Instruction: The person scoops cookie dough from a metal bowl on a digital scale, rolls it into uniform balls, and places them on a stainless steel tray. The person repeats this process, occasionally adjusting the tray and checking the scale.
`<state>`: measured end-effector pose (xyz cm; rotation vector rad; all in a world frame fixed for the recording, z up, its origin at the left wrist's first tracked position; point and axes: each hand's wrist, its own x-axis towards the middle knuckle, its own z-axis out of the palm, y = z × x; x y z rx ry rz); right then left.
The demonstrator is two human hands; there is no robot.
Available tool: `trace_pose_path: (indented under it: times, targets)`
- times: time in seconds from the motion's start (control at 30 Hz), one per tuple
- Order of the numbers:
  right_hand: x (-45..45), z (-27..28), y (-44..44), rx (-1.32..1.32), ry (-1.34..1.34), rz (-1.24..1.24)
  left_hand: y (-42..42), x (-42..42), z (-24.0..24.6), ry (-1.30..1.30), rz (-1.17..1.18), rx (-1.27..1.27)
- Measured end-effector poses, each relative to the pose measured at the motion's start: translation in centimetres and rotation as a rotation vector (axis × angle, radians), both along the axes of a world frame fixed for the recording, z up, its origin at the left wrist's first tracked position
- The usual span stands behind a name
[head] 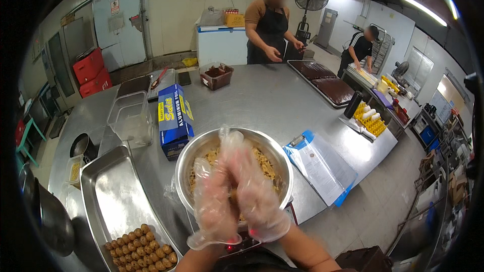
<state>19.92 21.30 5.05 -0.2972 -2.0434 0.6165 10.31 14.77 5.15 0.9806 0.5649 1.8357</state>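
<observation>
Both my hands, in clear plastic gloves, are raised over a steel mixing bowl (286, 155) with palms facing and fingertips together. My left hand (214, 200) and my right hand (259, 187) are blurred; whether anything lies between the palms is hidden. Behind them, crumbly light-brown dough with dark bits (266, 162) fills the lower part of the bowl. Under the bowl, a device with red lights (242, 244) shows in part. To the left, rows of small dough balls (141, 249) sit at the near end of a deep steel tray (109, 173).
Left of the bowl stand an aluminum foil box (174, 124) and a clear plastic container (130, 117). A clipboard with papers (321, 170) lies to the right. Farther off are chocolate-coated slabs (321, 81), a brown-smeared tub (216, 77) and an egg tray (370, 121). A person (268, 26) stands opposite.
</observation>
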Motion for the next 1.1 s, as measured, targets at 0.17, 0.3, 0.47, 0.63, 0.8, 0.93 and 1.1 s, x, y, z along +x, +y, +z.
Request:
trace_pose_path:
  times: [0.17,0.3,0.47,0.63,0.8,0.93,1.1]
  targets:
    - [-2.4,1.0,-2.0,0.107,-0.033,0.028,0.2,2.5,-1.9,-0.173,0.219,-0.272]
    - [-1.4,1.5,0.5,-0.016,0.075,-0.029,-1.3,2.3,1.4,-0.12,-0.057,-0.147]
    - [-2.0,-0.3,-3.0,0.238,-0.017,-0.004,-1.1,1.1,-0.1,-0.17,0.024,-0.145]
    - [-1.4,3.8,-1.3,0.148,-0.066,-0.139,-1.4,1.5,0.6,-0.264,-0.004,-0.082]
    - [-1.5,-1.9,-2.1,0.207,-0.056,0.07,-0.9,-0.2,0.3,-0.307,-0.131,0.036]
    - [-2.8,1.8,-4.3,0.28,-0.152,0.018,-2.1,-0.1,1.2,-0.288,-0.012,0.0]
    - [-0.9,0.5,-0.4,0.218,-0.08,-0.035,-1.7,0.1,0.5,-0.325,-0.023,-0.007]
